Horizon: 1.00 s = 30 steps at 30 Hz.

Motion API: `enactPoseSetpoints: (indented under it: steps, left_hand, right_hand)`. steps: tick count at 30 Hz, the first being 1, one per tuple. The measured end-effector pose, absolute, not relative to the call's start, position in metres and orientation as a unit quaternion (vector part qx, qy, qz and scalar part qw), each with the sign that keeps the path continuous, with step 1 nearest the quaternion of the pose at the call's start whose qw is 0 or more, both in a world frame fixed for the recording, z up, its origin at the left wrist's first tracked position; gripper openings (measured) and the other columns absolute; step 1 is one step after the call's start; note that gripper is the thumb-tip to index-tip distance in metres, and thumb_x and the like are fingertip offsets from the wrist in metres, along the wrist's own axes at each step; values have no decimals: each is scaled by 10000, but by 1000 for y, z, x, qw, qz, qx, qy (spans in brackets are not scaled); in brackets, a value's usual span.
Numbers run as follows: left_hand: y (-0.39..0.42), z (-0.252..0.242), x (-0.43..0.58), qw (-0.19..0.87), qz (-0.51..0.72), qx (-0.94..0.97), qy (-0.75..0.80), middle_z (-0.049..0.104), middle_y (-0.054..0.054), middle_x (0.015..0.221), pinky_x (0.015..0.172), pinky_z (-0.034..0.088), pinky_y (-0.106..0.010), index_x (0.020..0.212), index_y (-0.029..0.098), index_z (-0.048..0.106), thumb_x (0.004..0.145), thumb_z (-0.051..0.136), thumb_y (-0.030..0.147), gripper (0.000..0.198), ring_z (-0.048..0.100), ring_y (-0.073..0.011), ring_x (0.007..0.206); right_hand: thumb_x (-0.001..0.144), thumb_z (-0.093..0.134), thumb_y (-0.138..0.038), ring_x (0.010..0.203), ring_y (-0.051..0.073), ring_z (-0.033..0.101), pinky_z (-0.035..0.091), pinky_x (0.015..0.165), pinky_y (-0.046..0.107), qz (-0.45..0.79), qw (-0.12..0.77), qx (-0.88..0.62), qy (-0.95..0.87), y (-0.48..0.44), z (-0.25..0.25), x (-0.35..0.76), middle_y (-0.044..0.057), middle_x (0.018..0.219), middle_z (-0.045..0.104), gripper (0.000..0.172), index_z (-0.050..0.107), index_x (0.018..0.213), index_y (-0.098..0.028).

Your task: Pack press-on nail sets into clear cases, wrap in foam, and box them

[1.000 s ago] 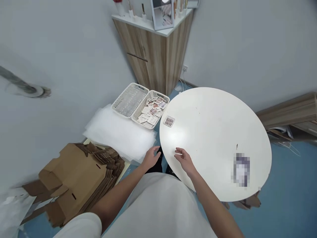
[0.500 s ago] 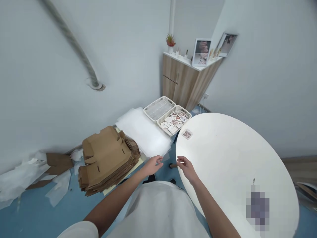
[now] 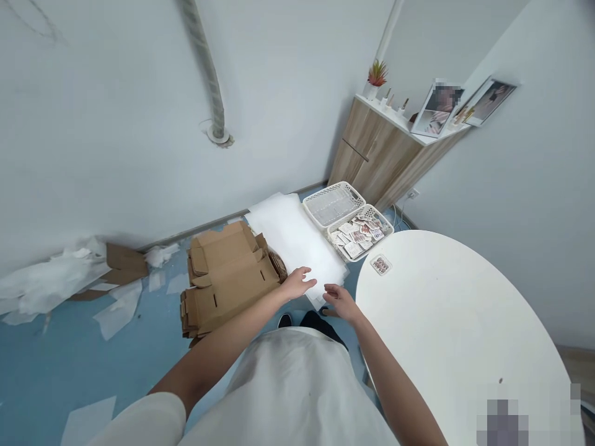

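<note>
My left hand (image 3: 300, 283) hovers, fingers apart and holding nothing, over the near edge of a stack of white sheets (image 3: 290, 229). To its left lies a pile of flattened cardboard boxes (image 3: 232, 260). Just right of it my right hand (image 3: 341, 301) is also open and bare, its fingers slightly bent, close to the left rim of the round white table (image 3: 446, 310). A small clear case with reddish pieces (image 3: 380, 265) rests on that table. Beyond the sheets are a white basket of clear plastic pieces (image 3: 332, 204) and a white basket of printed cards (image 3: 360, 234).
A wooden cabinet (image 3: 385, 148) with picture frames and a potted plant (image 3: 377, 74) stands in the corner. Crumpled white wrapping (image 3: 60, 272) and loose sheets lie on the blue floor at left. A pipe (image 3: 207, 74) comes down the wall. Part of the table is pixelated.
The view has turned left, so the baskets, boxes and table sit further right. Both hands have come slightly forward over the white sheets, still holding nothing.
</note>
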<state>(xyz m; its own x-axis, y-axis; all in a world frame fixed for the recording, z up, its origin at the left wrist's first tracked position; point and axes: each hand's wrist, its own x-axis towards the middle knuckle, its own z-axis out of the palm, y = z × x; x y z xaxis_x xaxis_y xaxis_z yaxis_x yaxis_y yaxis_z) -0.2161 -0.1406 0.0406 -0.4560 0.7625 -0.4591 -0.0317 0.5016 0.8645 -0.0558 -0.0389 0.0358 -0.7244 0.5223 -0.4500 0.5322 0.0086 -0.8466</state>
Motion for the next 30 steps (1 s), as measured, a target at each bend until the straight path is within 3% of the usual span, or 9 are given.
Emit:
enactPoseSetpoints:
  steps: [5, 10, 16, 23, 27, 30]
  left_hand:
    - [-117, 39, -225, 467, 425, 220, 744, 377, -137, 1344, 923, 365, -333, 1218, 196, 424, 665, 607, 466, 642, 381, -265, 1217]
    - [-92, 30, -246, 492, 400, 158, 757, 277, -131, 1401, 952, 334, -359, 1268, 203, 364, 642, 605, 532, 748, 323, -291, 1250]
    - [-59, 7, -265, 488, 392, 76, 776, 278, -141, 1399, 981, 303, -370, 1277, 170, 346, 667, 592, 502, 737, 268, -283, 1280]
    - [-44, -12, -268, 503, 382, 18, 775, 272, -135, 1403, 961, 327, -349, 1274, 175, 360, 675, 557, 548, 733, 271, -285, 1278]
    - [-43, -23, -267, 494, 373, 6, 785, 309, -132, 1387, 935, 352, -324, 1230, 168, 405, 687, 540, 543, 673, 311, -271, 1260]
    - [-40, -30, -268, 468, 390, 13, 793, 475, -127, 1260, 848, 410, -307, 1090, 164, 511, 720, 516, 502, 501, 460, -259, 1140]
  right_hand:
    - [714, 566, -397, 1118, 248, 489, 396, 903, 417, -582, 36, 375, 721, -20, 26, -73, 100, 1234, 515, 473, 527, 1142, -198]
    - [730, 530, -406, 1193, 233, 409, 336, 965, 415, -556, 61, 388, 733, 7, 12, -112, 81, 1282, 456, 500, 475, 1191, -221]
    - [702, 551, -360, 1303, 235, 219, 212, 1045, 415, -520, 81, 367, 767, 34, -15, -161, 111, 1369, 321, 577, 423, 1234, -176]
    - [719, 521, -285, 1334, 268, 59, 178, 1045, 470, -503, 81, 351, 786, 36, -41, -179, 127, 1439, 156, 635, 315, 1304, -148]
    - [706, 501, -184, 1334, 278, 48, 144, 1041, 498, -480, 110, 309, 814, 31, -45, -180, 147, 1435, 170, 643, 295, 1313, -125]
    - [699, 499, -154, 1332, 274, 76, 91, 1036, 532, -461, 122, 279, 834, 28, -42, -182, 115, 1423, 227, 640, 308, 1309, -179]
